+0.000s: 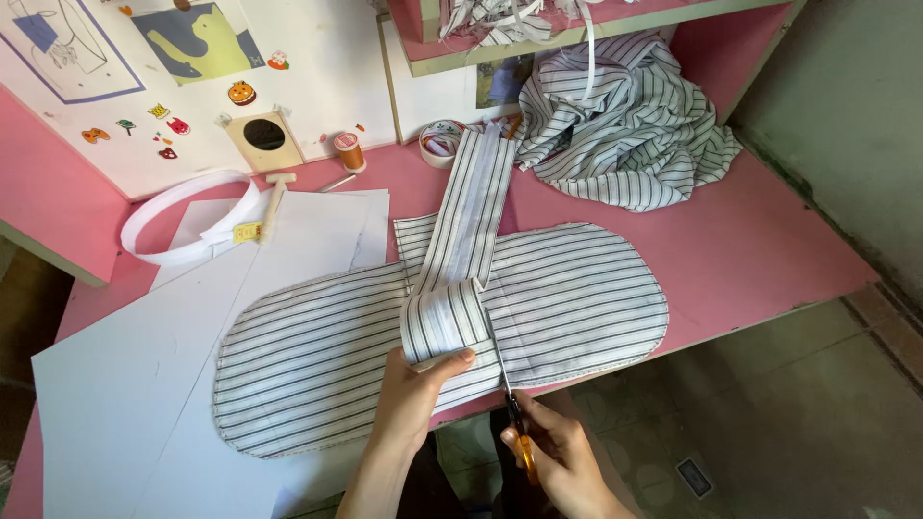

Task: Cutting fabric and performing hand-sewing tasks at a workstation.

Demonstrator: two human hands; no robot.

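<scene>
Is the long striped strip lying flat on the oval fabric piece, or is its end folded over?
Folded over. The striped strip runs flat down the oval piece, then its near end doubles back in a loop, pinned by the left hand.

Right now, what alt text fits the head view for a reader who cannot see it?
The left hand pins a folded striped fabric strip onto an oblong striped panel on a pink table, while the right hand works orange-handled scissors at the strip's edge. White paper sheets lie alongside.
</scene>
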